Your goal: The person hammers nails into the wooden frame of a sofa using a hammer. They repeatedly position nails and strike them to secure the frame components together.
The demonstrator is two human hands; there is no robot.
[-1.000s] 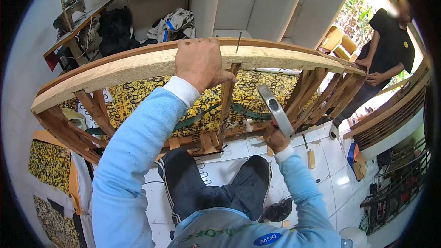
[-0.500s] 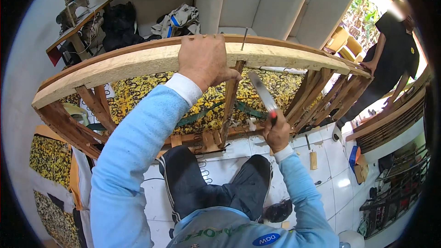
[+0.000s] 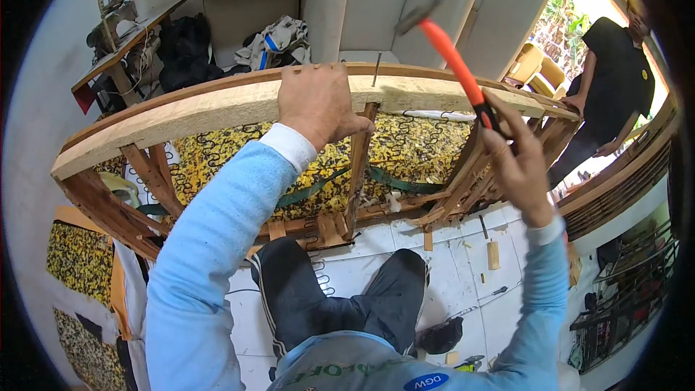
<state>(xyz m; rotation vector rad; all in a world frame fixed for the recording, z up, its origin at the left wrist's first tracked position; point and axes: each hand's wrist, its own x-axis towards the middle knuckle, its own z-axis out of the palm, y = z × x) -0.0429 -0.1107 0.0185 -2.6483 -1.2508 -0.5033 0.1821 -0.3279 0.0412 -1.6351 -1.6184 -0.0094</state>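
Observation:
My left hand (image 3: 316, 103) grips the pale top rail (image 3: 217, 107) of a wooden sofa frame, fingers over its far edge and thumb near an upright brace (image 3: 360, 166). Just right of that hand, a long nail (image 3: 376, 70) stands up from the rail, its lower part sunk in the wood. My right hand (image 3: 515, 156) is wrapped around the black grip of a hammer (image 3: 455, 58) with an orange-red handle. The hammer is raised, its blurred steel head above and beyond the rail, apart from the nail.
Yellow-and-black foam (image 3: 413, 141) and zigzag springs lie inside the frame. On the tiled floor is a chisel-like tool with a wooden handle (image 3: 493, 254). A person in black (image 3: 615, 80) has a hand on the frame's right end. Pale sofas (image 3: 373, 14) stand behind.
My right hand has swung the hammer up and to the right from low beside the frame. My left hand keeps its hold on the rail.

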